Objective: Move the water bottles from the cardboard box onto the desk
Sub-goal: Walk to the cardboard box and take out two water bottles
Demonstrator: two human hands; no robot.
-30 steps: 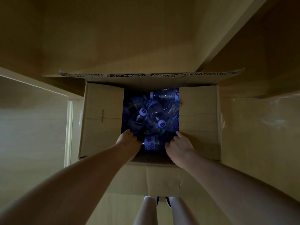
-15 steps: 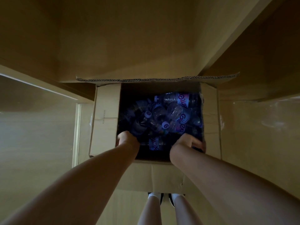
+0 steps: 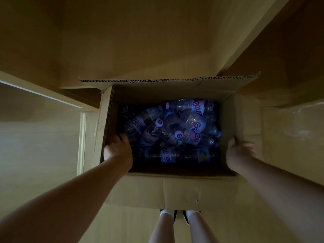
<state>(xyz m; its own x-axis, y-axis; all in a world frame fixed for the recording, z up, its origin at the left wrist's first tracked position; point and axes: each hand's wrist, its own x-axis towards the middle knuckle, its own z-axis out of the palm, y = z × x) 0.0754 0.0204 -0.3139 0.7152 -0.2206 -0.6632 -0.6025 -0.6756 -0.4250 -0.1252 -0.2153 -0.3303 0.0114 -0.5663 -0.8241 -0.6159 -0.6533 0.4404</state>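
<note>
The water bottles [image 3: 175, 132] lay jumbled in a loose heap at the bottom of the cardboard box [image 3: 175, 190], in the middle of the frame, clear plastic with pale caps and blue-pink labels, none of them yet lifted out. The box stood open with its far flap [image 3: 168, 79] upright toward the top of the frame and its near flap folded down toward the person's legs [image 3: 182, 227] at the bottom edge. The left hand [image 3: 117, 149] gripped the left side flap [image 3: 105, 120], fingers curled over its edge, and the right hand [image 3: 240, 153] pressed against the right side flap [image 3: 233, 116], thumb at the rim; whether its fingers curled round the flap could not be told from the blur. The hands were well apart, seemingly spreading the flaps so the opening stayed wide enough to reach in. Tan wooden surfaces [image 3: 140, 41] surrounded the box; which of them was the tabletop was unclear.
</note>
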